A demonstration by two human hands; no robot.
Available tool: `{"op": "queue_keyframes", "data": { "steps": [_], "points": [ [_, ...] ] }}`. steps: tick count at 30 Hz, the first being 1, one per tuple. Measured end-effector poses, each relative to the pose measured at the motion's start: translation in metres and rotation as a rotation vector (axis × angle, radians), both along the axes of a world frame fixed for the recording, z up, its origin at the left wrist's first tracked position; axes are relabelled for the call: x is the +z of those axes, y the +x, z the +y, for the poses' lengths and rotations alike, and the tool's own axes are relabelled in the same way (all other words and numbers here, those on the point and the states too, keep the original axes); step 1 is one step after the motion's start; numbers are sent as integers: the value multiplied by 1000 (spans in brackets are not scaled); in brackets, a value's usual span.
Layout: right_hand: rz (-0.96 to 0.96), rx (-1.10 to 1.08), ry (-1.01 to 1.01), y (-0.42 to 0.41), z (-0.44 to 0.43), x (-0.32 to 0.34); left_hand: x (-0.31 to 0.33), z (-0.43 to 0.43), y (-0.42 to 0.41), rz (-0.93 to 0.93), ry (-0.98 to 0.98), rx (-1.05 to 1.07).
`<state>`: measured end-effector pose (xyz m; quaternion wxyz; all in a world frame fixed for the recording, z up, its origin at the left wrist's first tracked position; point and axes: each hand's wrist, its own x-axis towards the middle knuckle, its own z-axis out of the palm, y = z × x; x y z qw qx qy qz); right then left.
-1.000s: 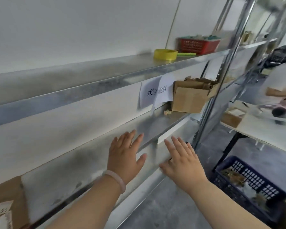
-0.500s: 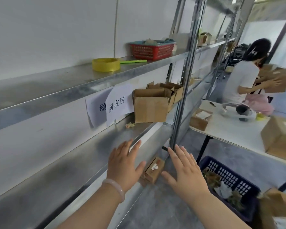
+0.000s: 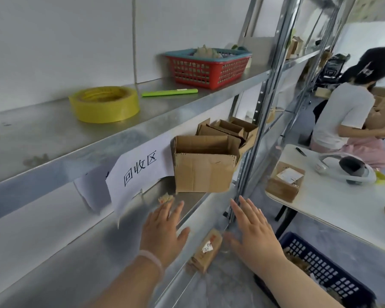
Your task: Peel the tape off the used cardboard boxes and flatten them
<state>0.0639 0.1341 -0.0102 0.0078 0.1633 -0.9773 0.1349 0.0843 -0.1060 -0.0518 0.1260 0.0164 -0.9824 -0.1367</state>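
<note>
Overhead, the paper sign on the shelf reads "回收区".

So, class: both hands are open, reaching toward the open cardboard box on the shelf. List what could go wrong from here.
1. The paper sign hangs right beside the open cardboard box. The left hand, just below it, might snag or tear it.
2. The smaller boxes crowd behind that box, so pulling it out may topple them.
3. A small box and a blue crate lie low near the right hand, which is a possible trip hazard.
</note>
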Motion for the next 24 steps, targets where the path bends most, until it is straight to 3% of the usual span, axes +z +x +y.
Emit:
{"op": "queue_keyframes", "data": {
  "steps": [8,12,17,24],
  "points": [
    [-154,-70,-121,-77,1,-29,-6,-3,-57,-99,122,51],
    [-208,-123,-228,-125,3,-21,6,-1,-95,-46,372,114],
    [-303,-121,-388,-184,10,-9,31,10,-140,-10,542,259],
    [-484,45,-506,-228,19,-9,38,19,-170,-63,913,406]
  ]
}}
